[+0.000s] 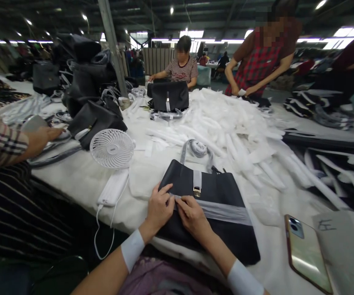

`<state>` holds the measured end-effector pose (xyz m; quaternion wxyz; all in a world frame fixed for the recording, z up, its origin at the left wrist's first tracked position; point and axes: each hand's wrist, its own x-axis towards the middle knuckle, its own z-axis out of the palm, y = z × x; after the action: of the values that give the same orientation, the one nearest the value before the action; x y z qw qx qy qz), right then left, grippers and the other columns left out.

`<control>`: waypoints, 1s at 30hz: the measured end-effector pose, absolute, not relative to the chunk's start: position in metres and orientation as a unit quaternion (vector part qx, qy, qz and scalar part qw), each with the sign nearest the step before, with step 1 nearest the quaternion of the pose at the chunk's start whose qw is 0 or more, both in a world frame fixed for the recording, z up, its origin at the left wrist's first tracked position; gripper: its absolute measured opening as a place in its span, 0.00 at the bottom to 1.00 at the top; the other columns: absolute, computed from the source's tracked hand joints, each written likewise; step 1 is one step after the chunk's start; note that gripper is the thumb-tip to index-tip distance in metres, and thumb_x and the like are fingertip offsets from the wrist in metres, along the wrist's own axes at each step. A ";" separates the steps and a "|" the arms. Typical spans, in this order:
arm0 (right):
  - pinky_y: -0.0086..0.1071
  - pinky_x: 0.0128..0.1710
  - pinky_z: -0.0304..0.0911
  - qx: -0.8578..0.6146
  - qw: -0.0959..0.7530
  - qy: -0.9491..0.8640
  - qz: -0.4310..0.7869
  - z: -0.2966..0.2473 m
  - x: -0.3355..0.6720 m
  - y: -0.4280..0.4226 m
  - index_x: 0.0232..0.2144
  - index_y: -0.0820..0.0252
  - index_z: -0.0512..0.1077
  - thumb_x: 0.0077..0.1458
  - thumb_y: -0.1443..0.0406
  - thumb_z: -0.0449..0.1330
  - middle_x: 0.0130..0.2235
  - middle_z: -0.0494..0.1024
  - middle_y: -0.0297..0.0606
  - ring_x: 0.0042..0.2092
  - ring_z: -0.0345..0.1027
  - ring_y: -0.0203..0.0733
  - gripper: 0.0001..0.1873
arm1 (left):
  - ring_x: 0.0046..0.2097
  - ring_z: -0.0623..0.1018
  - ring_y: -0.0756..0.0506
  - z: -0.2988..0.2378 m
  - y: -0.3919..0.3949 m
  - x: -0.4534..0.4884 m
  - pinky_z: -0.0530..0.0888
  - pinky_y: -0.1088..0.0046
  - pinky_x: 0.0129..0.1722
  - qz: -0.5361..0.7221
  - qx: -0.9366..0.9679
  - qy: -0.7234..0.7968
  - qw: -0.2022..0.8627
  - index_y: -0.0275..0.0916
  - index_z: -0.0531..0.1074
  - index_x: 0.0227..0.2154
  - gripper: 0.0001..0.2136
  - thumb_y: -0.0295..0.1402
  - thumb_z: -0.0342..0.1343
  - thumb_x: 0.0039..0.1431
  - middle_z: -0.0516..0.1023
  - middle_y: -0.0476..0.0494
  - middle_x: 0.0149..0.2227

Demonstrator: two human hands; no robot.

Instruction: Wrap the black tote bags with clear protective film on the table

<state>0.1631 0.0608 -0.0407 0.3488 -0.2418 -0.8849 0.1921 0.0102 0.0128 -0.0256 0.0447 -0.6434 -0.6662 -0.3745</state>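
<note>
A black handbag [216, 188] lies flat before me on the white-covered table. Across its front runs a translucent wrapping strip [226, 211], just below a gold-coloured clasp [197, 191]. At the left end of that strip, my left hand [161, 205] pinches it near the bag's edge, index finger resting on the leather. Close beside it, my right hand [192, 217] has its fingers closed on the same strip, the two thumbs nearly touching. The bag's wrapped strap [197, 148] is coiled above its top edge.
A white fan [112, 148] with a power bank [113, 188] and cable stands left. A phone [307, 252] lies right, beside a white marked piece [339, 241]. White wrapping [226, 119] is heaped behind the bag. A co-worker's hand [41, 139] reaches in from the left; others work opposite.
</note>
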 end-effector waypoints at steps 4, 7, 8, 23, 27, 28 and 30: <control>0.40 0.43 0.67 -0.235 0.348 -0.889 0.182 -0.042 0.163 0.061 0.51 0.61 0.68 0.64 0.70 0.48 0.40 0.69 0.44 0.41 0.63 0.44 0.15 | 0.53 0.73 0.40 -0.028 0.016 0.010 0.65 0.52 0.60 -0.387 -0.630 -0.672 0.031 0.39 0.68 0.21 0.11 0.25 0.53 0.59 0.77 0.44 0.50; 0.41 0.43 0.67 -0.243 0.339 -0.896 0.153 -0.043 0.159 0.062 0.52 0.63 0.68 0.64 0.70 0.48 0.40 0.70 0.45 0.40 0.63 0.45 0.16 | 0.54 0.73 0.41 -0.024 0.019 0.010 0.64 0.53 0.61 -0.412 -0.622 -0.666 0.001 0.39 0.67 0.20 0.12 0.27 0.54 0.60 0.78 0.43 0.49; 0.41 0.43 0.67 -0.248 0.339 -0.896 0.145 -0.044 0.158 0.063 0.52 0.64 0.68 0.64 0.69 0.48 0.39 0.70 0.45 0.40 0.63 0.45 0.16 | 0.55 0.73 0.41 -0.021 0.019 0.009 0.63 0.54 0.61 -0.429 -0.617 -0.660 -0.015 0.39 0.67 0.21 0.12 0.28 0.55 0.60 0.77 0.42 0.50; 0.42 0.43 0.67 -0.264 0.355 -0.886 0.139 -0.049 0.155 0.067 0.49 0.64 0.70 0.63 0.69 0.50 0.39 0.69 0.44 0.41 0.63 0.46 0.15 | 0.38 0.79 0.48 -0.031 -0.021 -0.037 0.76 0.71 0.46 -0.751 -0.041 -0.481 -0.449 0.34 0.71 0.29 0.07 0.24 0.65 0.49 0.77 0.44 0.32; 0.42 0.43 0.68 -0.264 0.357 -0.885 0.139 -0.048 0.156 0.067 0.49 0.63 0.71 0.63 0.68 0.49 0.38 0.69 0.44 0.41 0.64 0.46 0.15 | 0.33 0.78 0.49 -0.031 -0.003 -0.039 0.76 0.74 0.40 -0.750 -0.037 -0.450 -0.484 0.35 0.69 0.26 0.09 0.22 0.65 0.47 0.77 0.46 0.28; 0.42 0.43 0.68 -0.262 0.359 -0.885 0.139 -0.048 0.156 0.067 0.49 0.63 0.71 0.63 0.68 0.49 0.38 0.69 0.44 0.41 0.64 0.46 0.15 | 0.32 0.78 0.50 -0.032 -0.003 -0.040 0.76 0.74 0.39 -0.748 -0.038 -0.448 -0.488 0.35 0.69 0.26 0.09 0.23 0.65 0.47 0.77 0.47 0.28; 0.42 0.43 0.68 -0.261 0.365 -0.883 0.139 -0.047 0.156 0.066 0.49 0.63 0.71 0.63 0.68 0.49 0.38 0.70 0.44 0.41 0.64 0.46 0.15 | 0.29 0.77 0.50 -0.033 -0.004 -0.040 0.75 0.74 0.35 -0.743 -0.042 -0.452 -0.492 0.35 0.69 0.26 0.10 0.24 0.67 0.46 0.77 0.46 0.27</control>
<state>0.1560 0.0663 -0.0474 0.3647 -0.2606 -0.8830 0.1390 -0.0400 -0.0043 -0.0331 -0.4923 -0.0424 -0.4515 -0.7430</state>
